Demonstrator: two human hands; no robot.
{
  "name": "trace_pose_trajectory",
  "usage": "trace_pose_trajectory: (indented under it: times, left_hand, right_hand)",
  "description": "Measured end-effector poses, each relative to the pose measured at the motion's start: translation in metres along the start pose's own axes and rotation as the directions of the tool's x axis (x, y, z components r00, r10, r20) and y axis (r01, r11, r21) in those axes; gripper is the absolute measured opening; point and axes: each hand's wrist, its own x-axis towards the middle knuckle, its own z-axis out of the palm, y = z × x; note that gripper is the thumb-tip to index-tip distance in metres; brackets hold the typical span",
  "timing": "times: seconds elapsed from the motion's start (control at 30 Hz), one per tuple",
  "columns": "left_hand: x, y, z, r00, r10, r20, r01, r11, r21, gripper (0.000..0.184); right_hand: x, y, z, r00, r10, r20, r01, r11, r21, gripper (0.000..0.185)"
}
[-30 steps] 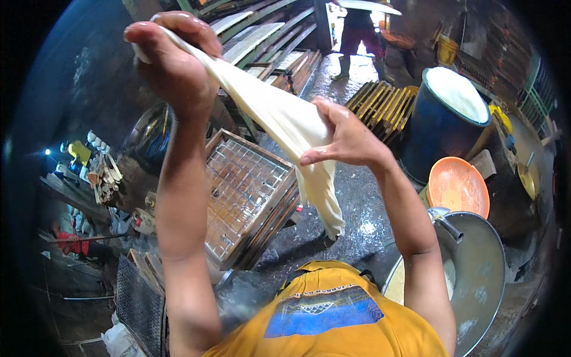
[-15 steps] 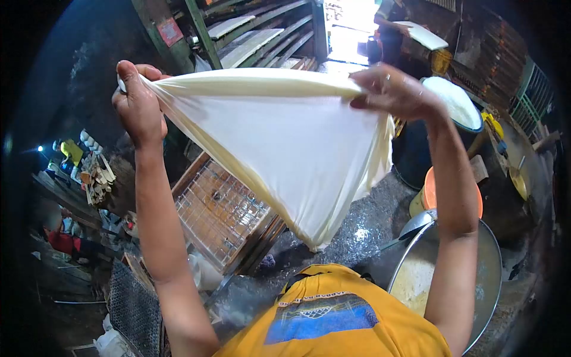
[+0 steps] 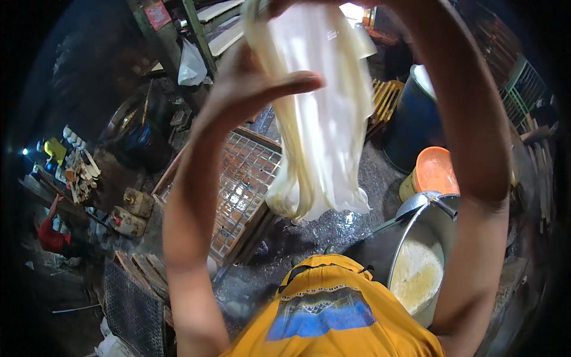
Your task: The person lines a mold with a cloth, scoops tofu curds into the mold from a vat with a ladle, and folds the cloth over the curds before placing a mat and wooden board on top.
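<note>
Since the earlier frame, both hands have drawn closer together, and the cloth (image 3: 321, 131) has gone from a broad stretched triangle to a narrow hanging column. It is thin white-to-cream fabric, wet-looking and slightly translucent, gathered in lengthwise folds with a ruffled lower hem. Its long axis runs near vertical, hem pointing down, clear of the floor (image 3: 297, 238). Location: raised in front of the person. Left hand (image 3: 250, 90) is blurred, thumb laid across the cloth; whether its fingers close on it cannot be told. Right hand (image 3: 286, 5) is at the cloth's top, cut by the upper edge; its grip cannot be told. Beside the hem lies a wood-edged wire grid (image 3: 247, 184). Dark, wet, reflective flooring extends to a metal basin (image 3: 447, 235) of pale yellowish matter, an orange bowl (image 3: 434, 169) and a blue drum (image 3: 410, 119)
</note>
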Motion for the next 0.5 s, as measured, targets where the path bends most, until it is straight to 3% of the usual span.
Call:
trace_pose_trajectory:
  times: [0.03, 0.07, 0.1, 0.13, 0.2, 0.23, 0.27, 0.3, 0.33, 0.37, 0.4, 0.43, 0.5]
  left_hand:
    - [0.002, 0.008, 0.015, 0.998, -0.043, 0.042, 0.043, 0.999, 0.016, 0.050]
    - [-0.001, 0.015, 0.024, 0.954, -0.297, 0.025, 0.297, 0.955, 0.005, 0.048]
    - [0.003, 0.016, 0.026, 0.916, -0.401, -0.002, 0.397, 0.909, -0.126, 0.040]
    - [0.002, 0.004, 0.020, 0.915, -0.400, -0.058, 0.366, 0.880, -0.303, 0.031]
    - [0.010, -0.011, -0.005, 0.990, -0.143, 0.013, 0.126, 0.818, -0.562, 0.023]
    - [0.018, -0.001, -0.011, 0.954, -0.285, -0.095, 0.189, 0.815, -0.548, 0.023]
    - [0.029, 0.014, -0.018, 0.885, -0.416, -0.207, 0.251, 0.804, -0.539, 0.023]
    - [0.038, 0.020, -0.028, 0.869, -0.412, -0.274, 0.229, 0.826, -0.514, 0.027]
    - [0.048, 0.023, -0.042, 0.847, -0.405, -0.344, 0.210, 0.850, -0.484, 0.031]
    - [0.061, 0.023, -0.063, 0.849, -0.332, -0.412, 0.125, 0.883, -0.453, 0.030]
    - [0.078, 0.022, -0.088, 0.840, -0.257, -0.477, 0.044, 0.910, -0.413, 0.030]
    - [0.100, 0.025, -0.121, 0.827, -0.169, -0.537, -0.009, 0.949, -0.314, 0.034]
    - [0.142, 0.034, -0.183, 0.769, 0.000, -0.640, -0.103, 0.987, -0.124, 0.040]
  right_hand:
    - [-0.004, -0.017, 0.010, 1.000, 0.005, 0.005, -0.005, 1.000, 0.025, 0.025]
    - [-0.002, -0.011, 0.015, 1.000, 0.007, -0.024, -0.004, 0.992, 0.126, 0.028]
    - [0.000, -0.006, 0.021, 0.999, 0.010, -0.052, 0.002, 0.974, 0.226, 0.032]
    - [0.002, 0.000, 0.027, 0.997, 0.013, -0.081, 0.014, 0.946, 0.323, 0.036]
    - [-0.002, 0.051, 0.080, 0.872, -0.102, -0.478, 0.276, 0.911, 0.308, 0.055]
    - [-0.012, 0.052, 0.100, 0.939, 0.042, -0.340, 0.193, 0.757, 0.625, 0.069]
    - [-0.033, 0.047, 0.132, 0.921, 0.088, -0.379, 0.180, 0.767, 0.616, 0.071]
    - [-0.055, 0.042, 0.165, 0.899, 0.134, -0.417, 0.167, 0.776, 0.609, 0.073]
    - [-0.082, 0.022, 0.178, 0.933, 0.294, -0.209, -0.119, 0.798, 0.591, 0.067]
    - [-0.100, 0.020, 0.224, 0.928, 0.269, -0.258, 0.005, 0.682, 0.731, 0.061]
    - [-0.122, 0.019, 0.263, 0.896, 0.248, -0.367, 0.034, 0.788, 0.615, 0.043]
    - [-0.145, 0.015, 0.298, 0.903, 0.347, -0.253, -0.106, 0.751, 0.652, 0.035]
    - [-0.191, 0.027, 0.371, 0.899, 0.437, -0.036, -0.359, 0.780, 0.513, 0.033]
